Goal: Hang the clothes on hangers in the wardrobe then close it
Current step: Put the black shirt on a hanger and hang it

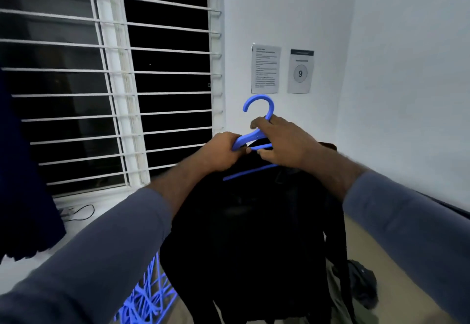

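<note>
The window (109, 82), barred with thin white rods, fills the left wall. Before it droops a black garment (249, 234), soft and limp. Its top is drawn over a blue hanger (248, 139) held upright, likely so the cloth falls straight while the shoulders are seated. A tangle of spare hangers (147, 298) lies below. The hanger is smooth moulded plastic with a rounded hook. The right hand (284, 143) grips its neck and the left hand (222, 152) pinches one arm. No wardrobe is in view.
</note>
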`<state>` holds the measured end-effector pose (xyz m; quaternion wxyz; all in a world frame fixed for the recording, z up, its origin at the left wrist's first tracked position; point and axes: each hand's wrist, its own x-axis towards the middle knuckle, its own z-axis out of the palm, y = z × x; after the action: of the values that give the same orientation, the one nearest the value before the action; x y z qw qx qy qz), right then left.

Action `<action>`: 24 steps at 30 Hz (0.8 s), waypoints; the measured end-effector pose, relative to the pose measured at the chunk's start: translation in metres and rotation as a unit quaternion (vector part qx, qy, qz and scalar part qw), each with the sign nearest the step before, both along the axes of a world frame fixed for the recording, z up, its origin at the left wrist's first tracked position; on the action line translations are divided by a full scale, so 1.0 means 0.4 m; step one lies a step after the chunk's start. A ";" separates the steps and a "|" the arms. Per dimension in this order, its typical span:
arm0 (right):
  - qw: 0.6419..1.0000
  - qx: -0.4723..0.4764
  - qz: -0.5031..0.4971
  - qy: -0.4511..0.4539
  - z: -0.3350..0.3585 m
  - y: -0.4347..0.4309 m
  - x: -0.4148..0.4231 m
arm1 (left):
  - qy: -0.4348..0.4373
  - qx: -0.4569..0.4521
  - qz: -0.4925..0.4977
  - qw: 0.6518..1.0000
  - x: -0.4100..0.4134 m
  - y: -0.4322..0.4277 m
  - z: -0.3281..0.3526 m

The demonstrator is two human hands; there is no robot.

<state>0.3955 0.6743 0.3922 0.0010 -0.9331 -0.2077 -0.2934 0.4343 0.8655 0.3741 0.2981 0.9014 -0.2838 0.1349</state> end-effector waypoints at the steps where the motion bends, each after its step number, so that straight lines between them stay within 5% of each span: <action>1: 0.999 0.032 -0.003 -0.012 -0.008 -0.011 -0.019 | -0.011 -0.011 -0.003 1.000 0.005 0.005 -0.001; 6: 0.933 0.313 -0.162 -0.068 -0.090 -0.014 -0.101 | -0.038 -0.007 -0.021 0.999 0.029 0.020 -0.005; 10: 0.939 0.257 -0.229 0.008 -0.134 0.000 -0.086 | -0.037 -0.009 -0.055 0.998 0.029 0.013 -0.001; 15: 0.901 0.418 -0.103 -0.050 -0.133 0.061 -0.126 | -0.026 -0.007 -0.091 0.995 0.026 0.008 -0.016; 19: 0.905 0.402 -0.109 0.081 -0.151 0.093 -0.161 | -0.020 0.003 -0.122 0.992 0.013 0.007 -0.028; 22: 0.904 0.392 -0.153 -0.077 -0.148 0.049 -0.212 | -0.005 0.007 -0.160 0.987 0.005 0.012 -0.039; 24: 0.915 0.372 -0.145 -0.058 -0.147 0.013 -0.257 | 0.007 0.000 -0.192 0.981 -0.008 0.009 -0.049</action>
<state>0.2929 0.6796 0.3334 0.2932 -0.8668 0.0541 -0.3997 0.4311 0.8689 0.3544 0.3208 0.8309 -0.4495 0.0686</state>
